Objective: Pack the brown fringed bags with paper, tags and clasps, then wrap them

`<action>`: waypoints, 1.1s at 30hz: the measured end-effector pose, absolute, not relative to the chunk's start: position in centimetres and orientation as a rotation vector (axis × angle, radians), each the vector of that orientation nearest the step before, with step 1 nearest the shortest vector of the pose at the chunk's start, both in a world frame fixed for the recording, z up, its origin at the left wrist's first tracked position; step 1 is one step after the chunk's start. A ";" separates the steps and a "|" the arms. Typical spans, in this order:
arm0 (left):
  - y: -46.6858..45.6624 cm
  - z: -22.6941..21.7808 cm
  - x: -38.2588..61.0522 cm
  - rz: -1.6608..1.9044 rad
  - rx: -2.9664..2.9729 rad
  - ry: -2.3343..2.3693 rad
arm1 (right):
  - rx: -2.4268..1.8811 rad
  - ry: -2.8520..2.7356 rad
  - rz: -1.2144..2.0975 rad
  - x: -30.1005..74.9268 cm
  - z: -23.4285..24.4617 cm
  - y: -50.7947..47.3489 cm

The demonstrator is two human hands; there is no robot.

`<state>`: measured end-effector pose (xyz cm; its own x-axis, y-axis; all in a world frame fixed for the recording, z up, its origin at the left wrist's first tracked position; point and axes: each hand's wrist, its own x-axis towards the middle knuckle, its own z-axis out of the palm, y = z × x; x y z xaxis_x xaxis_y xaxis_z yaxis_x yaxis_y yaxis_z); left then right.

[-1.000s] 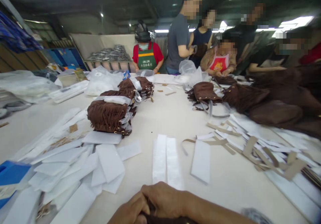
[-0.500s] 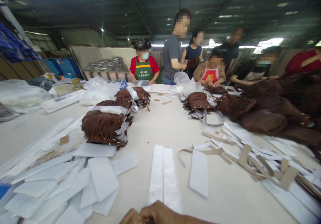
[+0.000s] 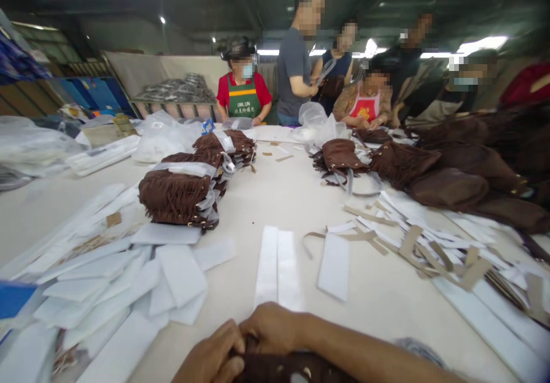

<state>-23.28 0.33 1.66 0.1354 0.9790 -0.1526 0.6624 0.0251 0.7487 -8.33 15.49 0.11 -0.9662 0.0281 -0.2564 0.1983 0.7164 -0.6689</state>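
At the bottom edge, my left hand [image 3: 211, 355] and my right hand [image 3: 275, 328] are both closed on a dark brown bag piece [image 3: 296, 367] with small metal fittings, held close to me at the near side of the white table [image 3: 283, 194]. Most of that piece is cut off by the frame. Just beyond my hands lie two long white foam strips [image 3: 277, 265] side by side, and a shorter white strip [image 3: 332, 267] to their right.
Stacks of brown fringed bags [image 3: 180, 197] stand at centre left, with more brown bags [image 3: 447, 171] heaped on the right. Loose white sheets [image 3: 116, 285] cover the near left; white and tan strips [image 3: 429, 251] litter the near right. Several people work at the far end.
The view has tipped down, so my hands and the brown piece show more fully. My hands stay clasped on it at the same spot.
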 end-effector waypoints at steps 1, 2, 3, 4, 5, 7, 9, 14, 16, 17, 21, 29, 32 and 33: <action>0.2 2.5 -23.1 0.528 1.728 1.607 | 0.168 2.721 -1.044 -8.5 0.3 15.3; 0.1 3.3 -22.9 0.479 1.750 1.629 | 0.152 2.732 -1.037 -8.6 0.4 15.1; 0.1 3.8 -22.7 0.443 1.789 1.641 | 0.139 2.729 -1.049 -8.7 0.6 15.1; 0.1 4.2 -22.6 0.409 1.819 1.643 | 0.130 2.715 -1.074 -8.6 0.7 15.1; 0.2 4.4 -22.6 0.382 1.840 1.639 | 0.127 2.698 -1.108 -8.5 0.9 15.2; 0.1 4.6 -22.6 0.353 1.862 1.629 | 0.156 2.640 -1.224 -8.0 1.3 15.5; -0.1 4.6 -22.7 0.347 1.857 1.640 | 0.275 2.595 -1.356 -7.0 1.7 15.8; -0.8 4.6 -22.5 0.348 1.873 1.665 | 0.468 2.690 -1.181 -4.8 2.5 15.9; -1.2 4.5 -22.3 0.319 1.909 1.660 | 0.394 2.708 -1.027 -4.6 2.6 15.6; -1.4 4.3 -22.1 0.294 1.931 1.664 | 0.347 2.708 -0.978 -4.6 2.6 15.5; -2.4 3.3 -21.8 0.194 2.066 1.716 | 0.228 2.691 -0.912 -4.9 2.4 15.1; -3.0 2.5 -21.6 0.188 2.190 1.739 | 0.222 2.775 -0.596 -5.7 1.7 13.4; -2.8 2.5 -21.7 0.161 2.171 1.743 | 0.223 2.748 -0.560 -5.7 1.7 13.3; -2.7 2.5 -21.8 0.149 2.166 1.741 | 0.221 2.731 -0.589 -5.7 1.7 13.5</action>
